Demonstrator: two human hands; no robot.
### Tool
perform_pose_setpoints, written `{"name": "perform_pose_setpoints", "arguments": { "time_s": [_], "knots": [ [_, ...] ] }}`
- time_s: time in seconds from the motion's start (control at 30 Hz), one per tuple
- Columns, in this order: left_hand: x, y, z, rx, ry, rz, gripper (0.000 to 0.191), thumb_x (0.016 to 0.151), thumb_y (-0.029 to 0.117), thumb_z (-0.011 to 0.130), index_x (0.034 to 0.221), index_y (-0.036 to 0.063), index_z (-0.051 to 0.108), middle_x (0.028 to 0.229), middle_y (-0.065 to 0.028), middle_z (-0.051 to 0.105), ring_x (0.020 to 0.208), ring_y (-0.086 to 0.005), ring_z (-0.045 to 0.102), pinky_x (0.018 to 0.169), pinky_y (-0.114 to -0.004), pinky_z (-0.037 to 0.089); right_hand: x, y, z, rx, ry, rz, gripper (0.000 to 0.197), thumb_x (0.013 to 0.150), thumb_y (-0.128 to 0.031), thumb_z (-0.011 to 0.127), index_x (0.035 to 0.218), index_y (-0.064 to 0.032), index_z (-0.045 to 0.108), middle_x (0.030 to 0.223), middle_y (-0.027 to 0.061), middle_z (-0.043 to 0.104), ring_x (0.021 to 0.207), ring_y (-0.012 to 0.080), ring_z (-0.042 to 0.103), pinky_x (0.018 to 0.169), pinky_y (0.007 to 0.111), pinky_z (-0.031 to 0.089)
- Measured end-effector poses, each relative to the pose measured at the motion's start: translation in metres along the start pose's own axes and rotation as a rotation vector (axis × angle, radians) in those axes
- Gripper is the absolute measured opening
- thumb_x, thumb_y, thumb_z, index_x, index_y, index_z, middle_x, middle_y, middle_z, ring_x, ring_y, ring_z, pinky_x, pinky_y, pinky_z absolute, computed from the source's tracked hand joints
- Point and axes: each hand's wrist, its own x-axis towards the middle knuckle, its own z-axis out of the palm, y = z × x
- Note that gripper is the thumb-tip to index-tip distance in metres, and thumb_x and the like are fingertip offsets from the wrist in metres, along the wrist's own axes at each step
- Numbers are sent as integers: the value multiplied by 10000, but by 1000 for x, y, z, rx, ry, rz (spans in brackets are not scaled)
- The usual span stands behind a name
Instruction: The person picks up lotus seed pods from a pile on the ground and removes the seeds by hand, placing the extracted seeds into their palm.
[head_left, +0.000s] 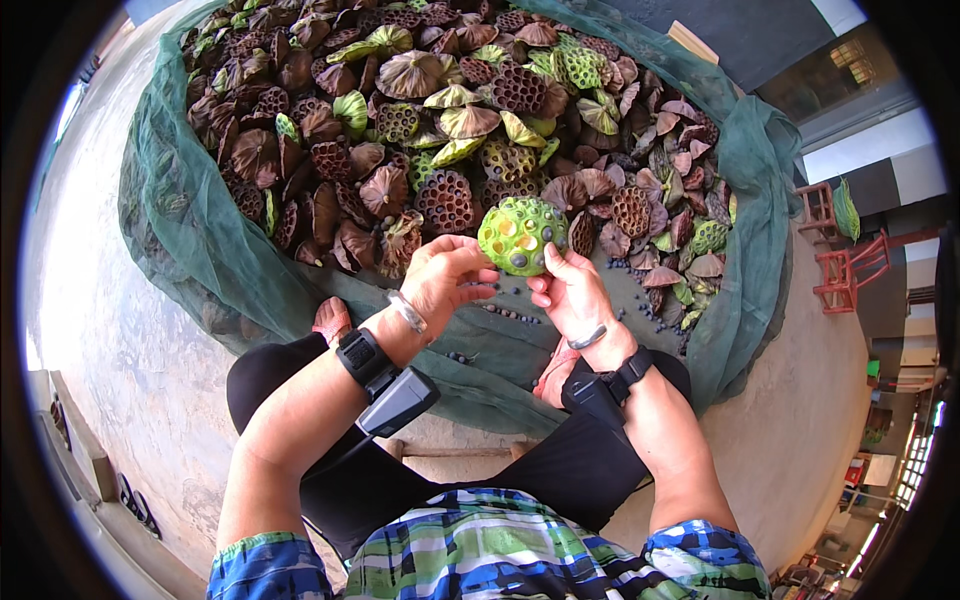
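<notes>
A green lotus seed pod (523, 235) is held up in front of me, with dark seeds in some of its holes and others hollow. My right hand (574, 289) grips its lower right edge between thumb and fingers. At the pod's left edge is my left hand (446, 277), fingers bent and fingertips close against it; whether they grip the pod cannot be told. Beyond both hands lies a large heap of brown and green lotus pods (445, 201). Loose dark lotus seeds (512, 313) lie on the green netting (480, 337) below my hands.
The netting is bunched up around the heap. My sandalled feet (332, 319) rest at its near edge, and a wooden bar (457, 451) shows between my legs. Small red chairs (840, 277) stand at the right. A pair of dark sandals (139, 506) lies at the lower left.
</notes>
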Motion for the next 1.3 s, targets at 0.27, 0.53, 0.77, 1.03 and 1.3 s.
{"name": "perform_pose_setpoints", "arguments": {
  "time_s": [0.27,0.53,0.77,1.03,1.3],
  "knots": [
    [0,-7,6,25,-40,58,141,772,18,610,891,43,538,799,-32,603,670,-118,597,589,-237,490,-1,4,1,-57,-49,-29,140,882,-206,523,907,-72,550,749,0,540,582,92,485,478,216,373],
    [4,-10,-3,77,-105,174,139,766,6,612,889,43,558,809,-35,616,660,-111,587,581,-225,464,-2,3,3,6,-98,21,159,878,-212,527,958,-75,542,789,11,555,597,106,483,491,225,375],
    [0,-5,9,-171,-304,138,193,780,8,597,967,51,579,856,-18,615,685,-100,554,603,-208,436,-1,6,-2,244,-305,169,197,874,-248,522,994,-91,528,857,31,563,636,133,471,517,238,373],
    [3,-16,3,50,136,219,180,742,65,667,736,65,487,638,-33,562,472,-81,486,404,-197,363,1,9,4,61,-102,15,181,880,-223,523,952,-58,541,821,25,558,590,110,468,476,223,364],
    [-4,-19,17,361,52,225,229,759,190,693,795,7,560,602,-7,545,466,-62,464,415,-186,344,-1,14,9,-385,99,-169,173,863,-237,558,841,-66,571,588,-25,498,464,54,417,413,193,332]
  ]
}}
